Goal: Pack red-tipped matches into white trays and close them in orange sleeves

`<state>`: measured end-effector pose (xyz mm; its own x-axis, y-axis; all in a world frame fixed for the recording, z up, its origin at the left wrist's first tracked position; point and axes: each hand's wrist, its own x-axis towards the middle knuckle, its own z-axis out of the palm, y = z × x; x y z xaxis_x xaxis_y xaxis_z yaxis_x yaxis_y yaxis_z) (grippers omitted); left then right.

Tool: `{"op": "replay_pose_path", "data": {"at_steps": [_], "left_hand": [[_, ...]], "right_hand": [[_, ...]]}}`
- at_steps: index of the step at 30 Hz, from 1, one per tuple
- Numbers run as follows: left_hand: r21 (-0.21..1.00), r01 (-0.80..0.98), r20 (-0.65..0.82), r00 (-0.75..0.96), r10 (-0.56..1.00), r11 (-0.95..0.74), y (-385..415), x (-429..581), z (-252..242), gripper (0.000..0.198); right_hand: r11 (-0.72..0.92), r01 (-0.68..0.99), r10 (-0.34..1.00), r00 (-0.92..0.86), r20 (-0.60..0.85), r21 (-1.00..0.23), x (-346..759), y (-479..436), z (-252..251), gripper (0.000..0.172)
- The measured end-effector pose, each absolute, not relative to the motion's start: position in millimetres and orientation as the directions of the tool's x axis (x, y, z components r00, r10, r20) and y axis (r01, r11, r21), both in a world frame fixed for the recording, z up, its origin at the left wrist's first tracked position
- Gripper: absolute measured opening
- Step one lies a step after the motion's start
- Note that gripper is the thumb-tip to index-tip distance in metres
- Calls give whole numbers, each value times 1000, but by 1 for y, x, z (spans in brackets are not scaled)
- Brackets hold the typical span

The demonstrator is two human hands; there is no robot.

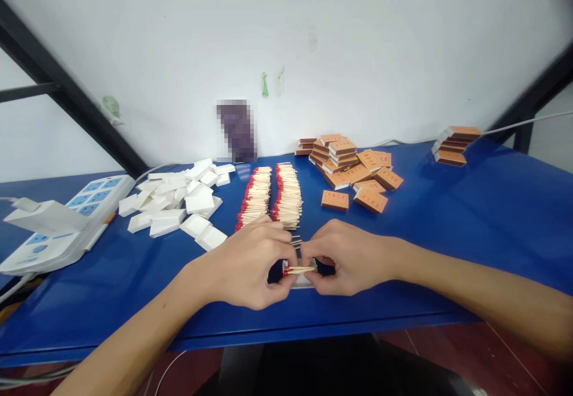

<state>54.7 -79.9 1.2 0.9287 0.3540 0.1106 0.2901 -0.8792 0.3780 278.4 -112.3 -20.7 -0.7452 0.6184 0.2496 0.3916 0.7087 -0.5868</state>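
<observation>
My left hand (250,262) and my right hand (347,257) meet at the front middle of the blue table (470,223). Both pinch a small bundle of red-tipped matches (299,270) over a white inner tray (302,281), which the fingers mostly hide. Just behind the hands lie two long rows of loose matches (271,196), red heads to the left. A heap of white empty trays (179,199) is at the left. Orange matchbox sleeves (353,169) lie piled at the right.
A white power strip (58,223) with a plugged adapter sits at the far left edge. Another small stack of orange boxes (454,144) stands at the back right. A dark blurred object (237,130) leans on the white wall. Black frame bars slant at both sides.
</observation>
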Motion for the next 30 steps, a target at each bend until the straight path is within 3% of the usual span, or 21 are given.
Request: {"op": "replay_pose_path", "data": {"at_steps": [6,21,30], "left_hand": [[342,310,120,922,369,-887,-80,55,1,9],[274,307,117,930,349,-911,-79,55,0,17],[261,267,193,927,321,-928,-80,54,-1,16]], "right_hand": [[672,443,634,-758,153,-593,279,-110,-20,7],[734,381,567,-800,198,-562,281,-107,-19,16],[733,362,545,-819,178,-576,281,-108,-17,14]]}}
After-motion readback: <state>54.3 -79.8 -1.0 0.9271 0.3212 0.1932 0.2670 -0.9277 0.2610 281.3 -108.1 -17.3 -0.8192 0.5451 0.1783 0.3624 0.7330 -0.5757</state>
